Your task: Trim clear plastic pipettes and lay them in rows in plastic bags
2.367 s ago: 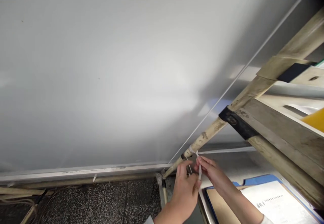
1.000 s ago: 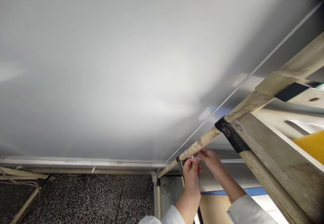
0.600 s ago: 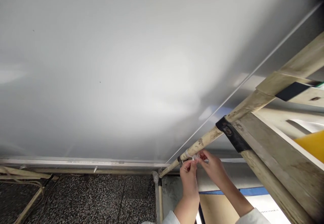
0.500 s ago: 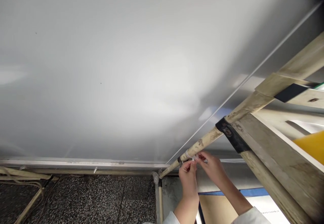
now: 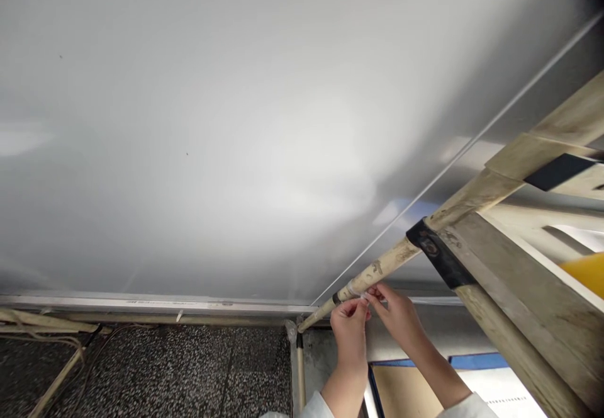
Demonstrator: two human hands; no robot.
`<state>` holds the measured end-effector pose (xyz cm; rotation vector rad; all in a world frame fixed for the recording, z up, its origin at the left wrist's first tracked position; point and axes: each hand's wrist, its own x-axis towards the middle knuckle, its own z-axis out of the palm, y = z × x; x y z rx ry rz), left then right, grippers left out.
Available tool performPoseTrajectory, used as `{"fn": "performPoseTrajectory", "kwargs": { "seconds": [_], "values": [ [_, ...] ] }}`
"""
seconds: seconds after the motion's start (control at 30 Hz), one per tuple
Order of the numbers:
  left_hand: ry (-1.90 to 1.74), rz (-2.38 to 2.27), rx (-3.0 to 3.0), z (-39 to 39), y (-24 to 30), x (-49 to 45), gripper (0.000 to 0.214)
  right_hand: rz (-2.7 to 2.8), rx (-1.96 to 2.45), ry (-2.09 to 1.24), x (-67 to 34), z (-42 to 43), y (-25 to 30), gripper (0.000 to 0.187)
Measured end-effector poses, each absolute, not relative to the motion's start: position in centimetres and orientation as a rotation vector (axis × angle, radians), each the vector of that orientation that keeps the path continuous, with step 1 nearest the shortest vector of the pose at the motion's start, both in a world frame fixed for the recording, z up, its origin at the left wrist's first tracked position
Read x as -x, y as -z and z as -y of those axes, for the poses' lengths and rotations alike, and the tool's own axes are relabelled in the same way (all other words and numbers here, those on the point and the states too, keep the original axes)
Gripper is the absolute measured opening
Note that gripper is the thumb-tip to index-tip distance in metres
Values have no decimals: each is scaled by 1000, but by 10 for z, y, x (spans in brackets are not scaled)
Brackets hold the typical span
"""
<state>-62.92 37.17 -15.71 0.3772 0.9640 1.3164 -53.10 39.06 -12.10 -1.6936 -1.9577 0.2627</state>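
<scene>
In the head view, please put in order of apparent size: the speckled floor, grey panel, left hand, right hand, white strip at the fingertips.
Grey panel
Speckled floor
Left hand and right hand: they look alike, so unranked
White strip, mostly hidden

White strip (image 5: pixel 363 296) mostly hidden by fingertips (image 5: pixel 362 304); yellow object (image 5: pixel 586 274) cut by right edge; print (image 5: pixel 506 400) on paper (image 5: pixel 488 383) cannot be read.

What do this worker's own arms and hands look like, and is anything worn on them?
Both the left hand and the right hand are bare, without gloves. The left sleeve and right sleeve are pale, whitish grey and plain where they show, ending partway up the forearms. I see no watch.
</scene>
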Motion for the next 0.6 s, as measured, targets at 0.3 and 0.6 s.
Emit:
{"fn": "performPoseTrajectory", "kwargs": {
  "seconds": [0.3, 0.6],
  "values": [
    [-1312, -948, -532, -375, 152, 635, 27, 2065, 1578, -145, 526, -379, 134, 19],
    [-1294, -970, -785, -365, 154, 654, 27, 2083, 1707, -47, 539, -375, 133, 13]
  ]
}}
